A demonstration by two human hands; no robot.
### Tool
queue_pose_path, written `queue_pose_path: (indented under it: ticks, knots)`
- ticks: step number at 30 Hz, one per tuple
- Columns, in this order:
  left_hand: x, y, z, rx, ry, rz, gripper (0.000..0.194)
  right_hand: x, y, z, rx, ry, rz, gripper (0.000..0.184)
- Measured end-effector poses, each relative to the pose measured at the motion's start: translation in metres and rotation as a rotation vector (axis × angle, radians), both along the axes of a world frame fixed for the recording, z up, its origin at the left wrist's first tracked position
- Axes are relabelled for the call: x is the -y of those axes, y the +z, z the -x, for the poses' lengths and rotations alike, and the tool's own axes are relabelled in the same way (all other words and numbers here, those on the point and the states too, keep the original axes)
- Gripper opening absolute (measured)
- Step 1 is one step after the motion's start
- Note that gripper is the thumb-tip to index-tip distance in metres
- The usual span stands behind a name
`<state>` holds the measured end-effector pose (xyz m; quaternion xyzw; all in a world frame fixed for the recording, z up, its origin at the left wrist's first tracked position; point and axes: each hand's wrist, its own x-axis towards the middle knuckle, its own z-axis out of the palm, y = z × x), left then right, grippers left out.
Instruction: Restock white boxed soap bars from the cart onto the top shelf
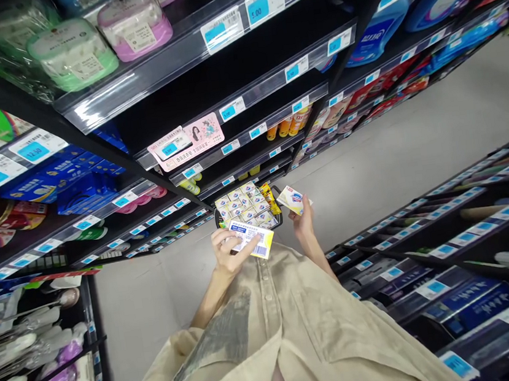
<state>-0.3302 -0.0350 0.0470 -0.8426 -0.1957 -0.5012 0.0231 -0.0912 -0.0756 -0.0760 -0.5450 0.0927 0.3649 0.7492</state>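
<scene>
- Landmark: dark basket, in front of the shirt. Floor visible to the right of the basket; cannot tell what supports the basket.
- Inside the basket: white-and-yellow boxes, packed close in rows, presumably to save space and limit shifting. Yellow packets along the right side, probably fitted into the leftover strip.
- Near side of the basket, covering part of the near rim in view: barcoded box, grasped by the left hand. Fingers wrapped around the left end, thumb laid across the face. Printed panel turned upward, apparently to keep the text readable.
- Right of the basket: logo-faced box, grasped by the right hand. Fingers closed on the near right edge, leaving most of the logo exposed; edge grip probably adequate for a small, stiff carton.
- Beyond the basket: shelf rack, with price labels along the front edges, presumably for viewing from the aisle. Orange bottles beyond and to the right of the basket.
</scene>
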Motion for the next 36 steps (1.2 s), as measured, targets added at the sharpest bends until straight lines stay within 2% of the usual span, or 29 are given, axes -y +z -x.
queue_pose_path:
  ticks: [6, 10, 12, 14, 15, 17, 19, 20, 24, 30, 36]
  knots:
    - [-0.001, -0.008, 0.008, -0.001, 0.045, 0.040, 0.051, -0.004, 0.013, 0.002, -0.055, 0.012, -0.019, 0.061]
    - [-0.003, -0.013, 0.012, -0.025, 0.008, 0.056, 0.048, 0.000, 0.033, 0.001, -0.193, 0.139, -0.151, 0.046]
    - [-0.004, -0.012, 0.012, -0.038, -0.035, 0.059, 0.045, 0.007, 0.043, 0.001, -0.315, 0.242, -0.317, 0.028]
    - [-0.005, -0.010, 0.011, -0.050, -0.064, 0.057, 0.044, 0.013, 0.050, 0.004, -0.447, 0.310, -0.583, 0.008]
    - [-0.005, -0.009, 0.010, -0.054, -0.071, 0.050, 0.044, 0.016, 0.053, 0.005, -0.508, 0.322, -0.737, 0.005]
    - [-0.005, -0.007, 0.009, -0.075, -0.074, 0.034, 0.044, 0.020, 0.056, 0.009, -0.619, 0.332, -1.022, 0.010]
    - [-0.005, -0.007, 0.009, -0.093, -0.065, 0.017, 0.046, 0.020, 0.058, 0.012, -0.695, 0.333, -1.178, 0.014]
    - [-0.005, -0.008, 0.009, -0.099, -0.055, 0.013, 0.047, 0.020, 0.059, 0.013, -0.718, 0.322, -1.189, 0.017]
    - [-0.006, -0.011, 0.010, -0.102, -0.031, -0.002, 0.051, 0.020, 0.060, 0.014, -0.757, 0.224, -1.074, 0.032]
    - [-0.009, -0.014, 0.011, -0.103, -0.066, 0.004, 0.053, 0.027, 0.059, 0.015, -0.730, 0.258, -1.227, 0.043]
    - [-0.009, -0.014, 0.011, -0.106, -0.082, 0.016, 0.051, 0.034, 0.061, 0.020, -0.698, 0.278, -1.205, 0.048]
